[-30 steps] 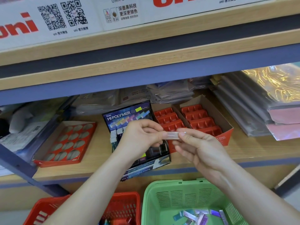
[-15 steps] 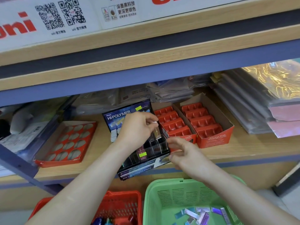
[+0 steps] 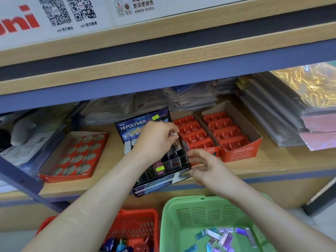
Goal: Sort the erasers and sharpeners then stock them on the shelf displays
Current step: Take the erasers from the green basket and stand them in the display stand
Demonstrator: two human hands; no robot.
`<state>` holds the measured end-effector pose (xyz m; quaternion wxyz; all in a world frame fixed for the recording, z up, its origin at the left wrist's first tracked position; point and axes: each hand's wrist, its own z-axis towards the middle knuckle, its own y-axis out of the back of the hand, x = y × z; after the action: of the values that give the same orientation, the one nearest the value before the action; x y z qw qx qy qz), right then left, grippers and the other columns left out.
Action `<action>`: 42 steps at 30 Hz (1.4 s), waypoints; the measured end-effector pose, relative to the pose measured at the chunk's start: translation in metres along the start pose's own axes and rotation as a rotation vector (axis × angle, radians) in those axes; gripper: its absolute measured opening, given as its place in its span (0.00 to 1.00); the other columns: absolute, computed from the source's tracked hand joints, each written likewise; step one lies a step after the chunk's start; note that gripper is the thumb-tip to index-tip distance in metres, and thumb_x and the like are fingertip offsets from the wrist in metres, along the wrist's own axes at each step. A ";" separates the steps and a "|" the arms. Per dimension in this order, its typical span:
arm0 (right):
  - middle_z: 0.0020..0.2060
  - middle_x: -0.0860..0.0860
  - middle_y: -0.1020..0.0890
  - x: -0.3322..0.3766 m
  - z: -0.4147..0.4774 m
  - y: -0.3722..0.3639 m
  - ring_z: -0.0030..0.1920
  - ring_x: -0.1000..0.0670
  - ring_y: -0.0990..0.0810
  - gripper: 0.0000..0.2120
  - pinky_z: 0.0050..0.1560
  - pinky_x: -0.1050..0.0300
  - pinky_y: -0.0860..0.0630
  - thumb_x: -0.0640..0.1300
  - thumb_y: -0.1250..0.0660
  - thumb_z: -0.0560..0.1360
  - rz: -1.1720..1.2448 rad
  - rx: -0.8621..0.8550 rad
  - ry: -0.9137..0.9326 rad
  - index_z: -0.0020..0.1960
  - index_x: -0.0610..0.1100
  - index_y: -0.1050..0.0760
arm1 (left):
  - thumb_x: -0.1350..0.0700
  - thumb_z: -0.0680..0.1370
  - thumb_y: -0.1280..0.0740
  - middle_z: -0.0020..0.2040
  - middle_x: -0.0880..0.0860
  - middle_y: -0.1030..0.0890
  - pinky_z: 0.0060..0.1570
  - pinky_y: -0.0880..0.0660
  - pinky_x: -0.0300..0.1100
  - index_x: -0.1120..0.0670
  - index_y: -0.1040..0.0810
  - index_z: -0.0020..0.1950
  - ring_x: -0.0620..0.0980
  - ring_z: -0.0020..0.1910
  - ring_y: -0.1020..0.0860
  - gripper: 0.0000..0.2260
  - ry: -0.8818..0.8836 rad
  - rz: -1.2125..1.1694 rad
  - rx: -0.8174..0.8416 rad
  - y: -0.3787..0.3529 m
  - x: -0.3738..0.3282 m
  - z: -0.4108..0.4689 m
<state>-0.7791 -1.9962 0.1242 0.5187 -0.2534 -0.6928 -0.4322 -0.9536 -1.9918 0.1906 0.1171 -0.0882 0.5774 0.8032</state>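
A black HI-POLYMER eraser display box (image 3: pixel 160 180) stands on the wooden shelf (image 3: pixel 272 164), with a few slim erasers in its slots. My left hand (image 3: pixel 154 140) is over the box and pinches a slim eraser (image 3: pixel 175 140) upright at the box's right side. My right hand (image 3: pixel 205 168) hovers at the box's front right corner with loosely curled fingers that hold nothing. Below the shelf, a green basket (image 3: pixel 181 220) holds several slim foil-wrapped erasers (image 3: pixel 223 237). A red basket (image 3: pixel 134 224) holds blue and red sharpeners (image 3: pixel 123 246).
Two red cardboard trays with bare compartments (image 3: pixel 223 131) stand right of the black box. A flat red tray with round holes (image 3: pixel 76 155) lies to the left. Stacks of wrapped paper (image 3: pixel 283 113) fill the shelf's right and back. An upper shelf board (image 3: pixel 163 57) overhangs.
Both hands held the eraser between them a second ago. My left hand has carried it up and back over the display box; my right hand has let go and dropped to the box's front corner.
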 end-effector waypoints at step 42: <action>0.53 0.44 0.19 -0.373 -0.100 -0.058 0.52 0.44 0.20 0.23 0.52 0.54 0.23 0.44 0.22 0.66 -0.648 0.703 -0.609 0.57 0.44 0.27 | 0.53 0.71 0.28 0.48 0.56 0.18 0.49 0.24 0.44 0.54 0.20 0.49 0.57 0.50 0.20 0.10 0.153 -0.093 1.376 -0.383 -0.001 -0.261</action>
<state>-0.6516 -2.0750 -0.2360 0.1894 0.0470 -0.9557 -0.2202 -0.8400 -2.1220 -0.2388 0.1395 -0.0749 0.9578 0.2400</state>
